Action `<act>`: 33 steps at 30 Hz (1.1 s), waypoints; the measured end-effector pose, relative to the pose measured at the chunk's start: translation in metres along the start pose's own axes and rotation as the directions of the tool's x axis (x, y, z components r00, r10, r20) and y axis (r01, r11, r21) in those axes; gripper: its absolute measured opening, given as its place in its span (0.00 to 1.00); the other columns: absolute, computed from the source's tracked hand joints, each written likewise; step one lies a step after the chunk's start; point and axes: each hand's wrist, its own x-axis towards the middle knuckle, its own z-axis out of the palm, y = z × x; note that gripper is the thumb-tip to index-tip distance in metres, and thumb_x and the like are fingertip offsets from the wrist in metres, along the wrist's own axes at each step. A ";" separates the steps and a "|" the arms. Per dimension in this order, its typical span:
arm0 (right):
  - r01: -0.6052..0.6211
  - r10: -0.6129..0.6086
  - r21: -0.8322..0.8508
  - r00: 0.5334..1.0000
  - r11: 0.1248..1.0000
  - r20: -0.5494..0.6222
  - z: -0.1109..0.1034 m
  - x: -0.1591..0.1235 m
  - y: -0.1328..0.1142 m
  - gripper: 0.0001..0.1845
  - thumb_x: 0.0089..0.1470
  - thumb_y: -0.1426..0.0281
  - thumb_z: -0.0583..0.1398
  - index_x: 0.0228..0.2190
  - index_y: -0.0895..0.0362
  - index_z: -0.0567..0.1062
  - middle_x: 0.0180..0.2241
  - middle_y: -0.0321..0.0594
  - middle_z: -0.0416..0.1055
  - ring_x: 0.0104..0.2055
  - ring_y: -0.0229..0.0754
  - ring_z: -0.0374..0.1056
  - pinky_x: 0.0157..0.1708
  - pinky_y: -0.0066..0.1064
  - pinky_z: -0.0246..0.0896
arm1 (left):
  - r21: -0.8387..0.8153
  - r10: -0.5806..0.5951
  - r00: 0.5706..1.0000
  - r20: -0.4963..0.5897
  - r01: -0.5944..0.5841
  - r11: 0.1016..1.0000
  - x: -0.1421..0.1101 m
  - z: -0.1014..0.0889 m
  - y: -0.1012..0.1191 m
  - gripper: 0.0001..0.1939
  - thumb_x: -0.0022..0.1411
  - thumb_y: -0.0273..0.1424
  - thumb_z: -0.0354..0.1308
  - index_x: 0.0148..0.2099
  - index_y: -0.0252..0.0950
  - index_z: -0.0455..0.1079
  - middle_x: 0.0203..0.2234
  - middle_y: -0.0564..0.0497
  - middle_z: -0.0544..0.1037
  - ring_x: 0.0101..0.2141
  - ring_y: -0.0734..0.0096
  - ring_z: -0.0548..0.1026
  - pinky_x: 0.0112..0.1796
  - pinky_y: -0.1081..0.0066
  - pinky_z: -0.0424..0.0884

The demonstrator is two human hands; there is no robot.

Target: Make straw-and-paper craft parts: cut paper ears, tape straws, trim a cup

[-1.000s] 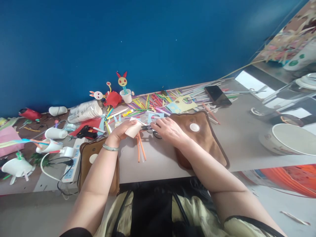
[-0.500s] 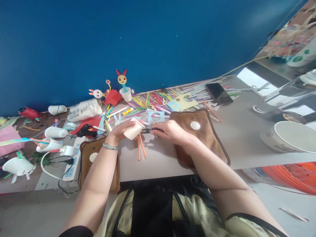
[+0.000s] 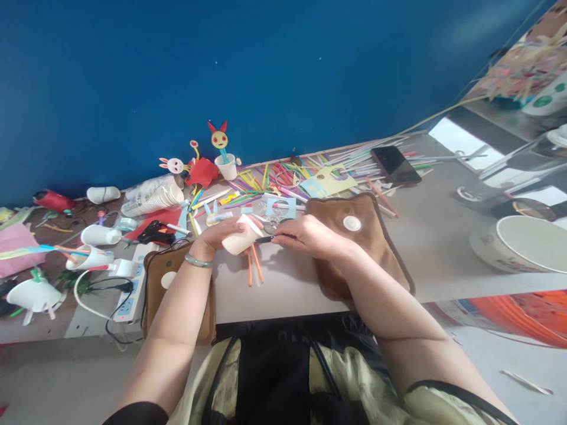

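Observation:
A white paper cup point(image 3: 239, 241) is in my left hand point(image 3: 219, 232), tilted on its side with its mouth toward the right. The fingers wrap round the cup from behind. Closed round dark scissors point(image 3: 264, 239), my right hand point(image 3: 303, 232) is to the right of the cup. The scissor blades point left and meet the cup's rim; whether they cut into it I cannot tell. Below the cup, orange pipe cleaners point(image 3: 253, 268) stick out toward me. Part of the scissor handles is hidden by my fingers.
Colourful pipe cleaners point(image 3: 274, 177) and paper scraps lie along the blue wall. Brown warmers point(image 3: 372, 242) flank my hands. A stack of paper cups point(image 3: 153, 200), a power strip point(image 3: 133, 295) and finished cup figures point(image 3: 227, 168) stand left. A phone point(image 3: 396, 165) and a bucket point(image 3: 522, 245) are right.
The cup has turned slightly, so its rim faces more toward the scissors. The scissor blades look closer together and sit a little lower against the rim. Both hands have barely shifted.

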 end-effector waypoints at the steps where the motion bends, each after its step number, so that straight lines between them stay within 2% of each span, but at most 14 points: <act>1: 0.000 0.000 0.006 1.000 1.000 0.002 0.000 0.000 0.000 0.18 0.67 0.60 0.55 0.34 0.57 0.79 0.29 0.39 0.77 0.28 0.37 0.67 0.30 0.28 0.54 | 0.000 -0.004 1.000 -0.004 0.004 1.000 0.000 0.000 0.000 0.31 0.52 0.49 0.66 0.52 0.34 0.72 0.31 0.41 0.80 0.23 0.62 0.76 0.22 0.69 0.66; 12: 0.020 -0.020 -0.028 1.000 0.999 -0.013 0.000 -0.002 -0.002 0.18 0.68 0.60 0.54 0.34 0.58 0.78 0.30 0.40 0.77 0.29 0.37 0.68 0.31 0.29 0.55 | -0.013 0.004 1.000 -0.015 -0.004 1.000 0.000 0.003 0.002 0.31 0.51 0.48 0.66 0.51 0.34 0.73 0.30 0.42 0.79 0.23 0.62 0.76 0.23 0.68 0.67; 21: 0.084 -0.110 -0.171 0.983 0.982 -0.149 0.002 -0.004 0.002 0.22 0.68 0.58 0.52 0.31 0.57 0.77 0.25 0.39 0.73 0.26 0.37 0.64 0.28 0.29 0.53 | -0.091 0.077 0.995 -0.063 -0.083 0.992 0.002 0.004 0.001 0.31 0.50 0.47 0.67 0.51 0.31 0.72 0.30 0.41 0.80 0.21 0.63 0.76 0.23 0.68 0.67; 26: 0.060 -0.073 -0.055 0.953 0.997 -0.295 0.003 -0.005 0.003 0.20 0.67 0.56 0.55 0.34 0.58 0.77 0.24 0.38 0.73 0.24 0.35 0.64 0.27 0.27 0.55 | -0.177 0.156 0.975 -0.159 -0.184 0.967 0.006 0.005 0.000 0.35 0.46 0.51 0.68 0.49 0.29 0.72 0.30 0.40 0.80 0.24 0.62 0.77 0.24 0.68 0.69; 30: 0.019 -0.003 0.038 0.924 0.999 -0.383 0.013 -0.002 0.003 0.26 0.61 0.48 0.58 0.33 0.59 0.77 0.21 0.36 0.70 0.22 0.34 0.60 0.25 0.26 0.55 | -0.218 0.223 0.932 -0.286 -0.290 0.932 0.011 0.010 -0.002 0.37 0.52 0.57 0.61 0.50 0.29 0.71 0.31 0.41 0.80 0.24 0.63 0.76 0.25 0.66 0.69; 33: -0.029 0.055 0.066 0.900 0.997 -0.432 0.022 0.001 0.003 0.27 0.61 0.47 0.57 0.32 0.59 0.77 0.21 0.36 0.70 0.22 0.33 0.59 0.23 0.25 0.54 | -0.231 0.249 0.916 -0.316 -0.329 0.916 0.015 0.012 -0.006 0.41 0.53 0.61 0.58 0.53 0.30 0.70 0.34 0.40 0.80 0.26 0.62 0.77 0.28 0.64 0.71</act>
